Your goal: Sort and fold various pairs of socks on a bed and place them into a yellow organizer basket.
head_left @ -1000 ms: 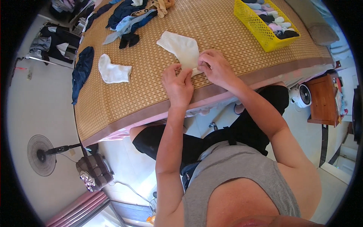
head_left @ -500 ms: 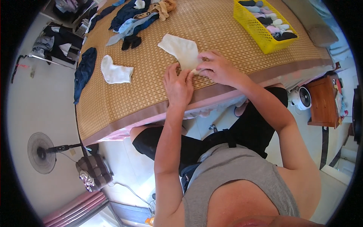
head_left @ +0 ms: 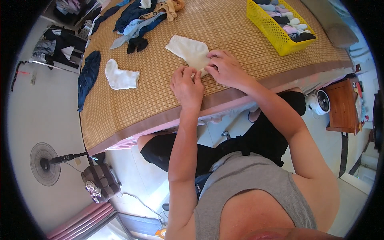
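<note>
A white sock lies on the woven mat in front of me, its ribbed cuff pointing far left. Both hands are at its near end, which looks folded or rolled over. My left hand pinches that end from the left, fingers bent. From the right, my right hand grips the sock's side and near end with curled fingers. Part of the fold is hidden under the fingertips. A second white sock lies flat to the left, apart from both hands.
The woven mat covers the bed. At the far right stands a yellow basket of rolled socks. A clothes pile lies far left, with black socks by it and dark blue clothing at the left edge.
My fingers have shifted slightly on the sock's near end, and the right hand has moved a little left. The fold sits slightly farther up the sock. The second sock stays in place.
</note>
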A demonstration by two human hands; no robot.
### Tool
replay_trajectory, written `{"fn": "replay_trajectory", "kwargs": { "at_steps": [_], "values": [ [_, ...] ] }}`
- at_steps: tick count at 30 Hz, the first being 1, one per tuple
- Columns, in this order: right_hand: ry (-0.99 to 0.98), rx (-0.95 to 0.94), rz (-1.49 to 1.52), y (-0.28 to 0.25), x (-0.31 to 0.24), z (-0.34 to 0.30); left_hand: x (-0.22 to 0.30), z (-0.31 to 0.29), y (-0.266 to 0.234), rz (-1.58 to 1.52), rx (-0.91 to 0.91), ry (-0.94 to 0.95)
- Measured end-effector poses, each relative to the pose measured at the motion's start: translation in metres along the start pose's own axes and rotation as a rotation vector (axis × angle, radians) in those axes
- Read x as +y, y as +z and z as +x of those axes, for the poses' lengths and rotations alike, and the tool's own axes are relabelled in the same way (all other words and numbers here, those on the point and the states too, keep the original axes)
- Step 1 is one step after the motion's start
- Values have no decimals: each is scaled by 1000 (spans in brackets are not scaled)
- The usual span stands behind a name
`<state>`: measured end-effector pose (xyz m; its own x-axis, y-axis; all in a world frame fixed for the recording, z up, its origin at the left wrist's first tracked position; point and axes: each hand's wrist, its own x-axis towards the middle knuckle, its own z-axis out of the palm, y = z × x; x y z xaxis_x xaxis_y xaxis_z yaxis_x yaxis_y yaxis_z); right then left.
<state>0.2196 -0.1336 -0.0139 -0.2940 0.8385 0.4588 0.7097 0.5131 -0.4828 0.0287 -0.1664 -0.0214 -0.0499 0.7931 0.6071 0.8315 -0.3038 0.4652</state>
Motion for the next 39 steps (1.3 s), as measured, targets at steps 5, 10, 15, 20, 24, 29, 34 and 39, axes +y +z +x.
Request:
{"fn": "replay_trajectory", "kwargs": {
  "at_steps": [5, 10, 15, 20, 24, 29, 34, 39],
  "values": [
    [46, 23, -31, 1, -1, 5, -6, 1, -3, -3, -4, 119],
    [84, 17, 17, -2, 0, 8, -6, 1, -13, -20, -77, 172],
    [-88, 110, 163, -7, 6, -2, -10, 4, -12, -1, -80, 162],
    [-116, 64, 77, -6, 13, -2, -12, 8, -8, 42, -97, 156],
    [-95, 50, 17, -7, 7, 3, -11, 10, -4, 86, -89, 122],
    [-105, 43, -33, -5, 5, 11, -11, 14, 0, 25, -70, 30],
    [-65, 35, -73, -1, 5, 15, -8, 13, -3, -53, 12, 163],
    [78, -50, -60, 4, 8, 22, -10, 16, 0, 3, -18, 171]
  ]
}}
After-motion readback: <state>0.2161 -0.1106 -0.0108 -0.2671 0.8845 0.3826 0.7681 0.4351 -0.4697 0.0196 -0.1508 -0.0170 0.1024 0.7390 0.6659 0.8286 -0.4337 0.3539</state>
